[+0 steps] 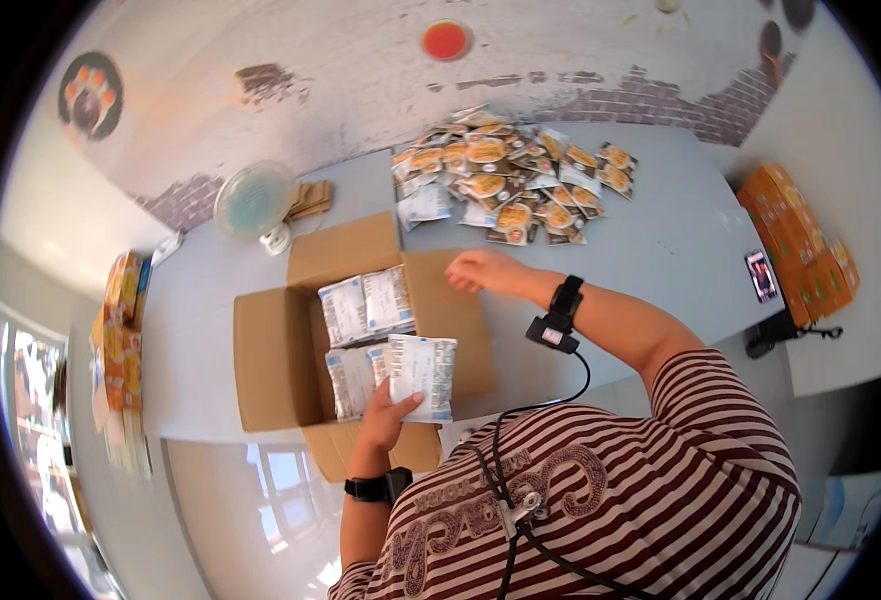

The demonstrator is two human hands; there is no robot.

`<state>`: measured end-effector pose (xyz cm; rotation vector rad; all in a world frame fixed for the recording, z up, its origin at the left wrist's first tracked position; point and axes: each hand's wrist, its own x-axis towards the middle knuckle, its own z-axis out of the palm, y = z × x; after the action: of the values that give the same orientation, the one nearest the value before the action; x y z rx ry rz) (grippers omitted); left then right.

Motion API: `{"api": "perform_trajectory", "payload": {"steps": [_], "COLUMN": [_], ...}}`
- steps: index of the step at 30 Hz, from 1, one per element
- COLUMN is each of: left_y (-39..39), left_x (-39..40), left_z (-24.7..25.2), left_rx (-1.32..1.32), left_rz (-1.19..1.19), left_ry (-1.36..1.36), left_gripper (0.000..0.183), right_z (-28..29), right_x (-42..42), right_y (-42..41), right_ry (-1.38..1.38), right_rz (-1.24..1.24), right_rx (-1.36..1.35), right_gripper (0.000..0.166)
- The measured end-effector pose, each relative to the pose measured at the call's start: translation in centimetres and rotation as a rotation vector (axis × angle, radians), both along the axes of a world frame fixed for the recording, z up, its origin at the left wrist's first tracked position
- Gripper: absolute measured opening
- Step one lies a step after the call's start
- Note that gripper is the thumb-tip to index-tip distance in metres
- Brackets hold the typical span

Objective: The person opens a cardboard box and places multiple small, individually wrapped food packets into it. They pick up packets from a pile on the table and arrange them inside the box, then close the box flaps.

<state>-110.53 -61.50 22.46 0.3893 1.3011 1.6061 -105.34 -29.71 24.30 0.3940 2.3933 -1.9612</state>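
Note:
An open cardboard box (275,358) stands on the table with its flaps spread, and several white printed packets (344,311) lie inside. My left hand (388,412) grips one white packet (433,375) by its lower left part, over the box's near right corner. Above the box's right flap is my right hand (478,271), its fingers loosely curled and slightly blurred; I see nothing in it, but whether the fingers are fully closed does not show. Beyond it lies a heap of food packets (485,184), some with a dish pictured on a dark front, others with the white side up.
A round fan (256,199) stands behind the box at the left, beside folded brown material (310,199). A phone (761,275) lies at the table's right edge, near stacked orange boxes (793,240). More colourful packages (121,330) are at the far left. A black cable hangs from my right wrist device.

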Motion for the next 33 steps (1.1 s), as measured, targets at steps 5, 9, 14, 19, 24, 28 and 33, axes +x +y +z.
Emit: {"api": "perform_trajectory", "payload": {"steps": [5,9,14,19,24,28,33], "left_y": [-4.8,-6.6,-6.8,-6.2,-4.8,-4.4,-4.1], "left_x": [-1.5,-1.3,0.2,1.8,2.5,2.1,0.7], "left_z": [0.2,0.5,-0.2,1.2,2.3,1.8,1.3], "left_rx": [-0.073,-0.094,-0.097,-0.140,-0.164,-0.128,-0.103], "left_rz": [0.330,0.462,0.594,0.679,0.705,0.666,0.621], "left_ry": [-0.002,0.020,-0.019,0.010,-0.012,-0.029,-0.048], "left_gripper": [0.040,0.042,0.044,0.044,0.042,0.041,0.043], "right_z": [-7.1,-7.0,-9.1,-10.4,-11.0,-9.5,-6.4], "right_x": [-2.0,-4.4,-6.3,-9.1,-10.3,-9.4,-7.0], "right_y": [8.0,11.5,15.4,15.0,15.6,15.7,15.9], "right_ry": [-0.015,-0.098,-0.206,-0.221,-0.351,-0.384,-0.310], "right_rz": [-0.235,-0.278,-0.382,-0.470,-0.440,-0.338,-0.226], "right_rx": [0.577,0.983,1.160,1.239,1.370,1.402,1.071], "right_gripper": [0.035,0.044,0.056,0.067,0.064,0.063,0.056]}}
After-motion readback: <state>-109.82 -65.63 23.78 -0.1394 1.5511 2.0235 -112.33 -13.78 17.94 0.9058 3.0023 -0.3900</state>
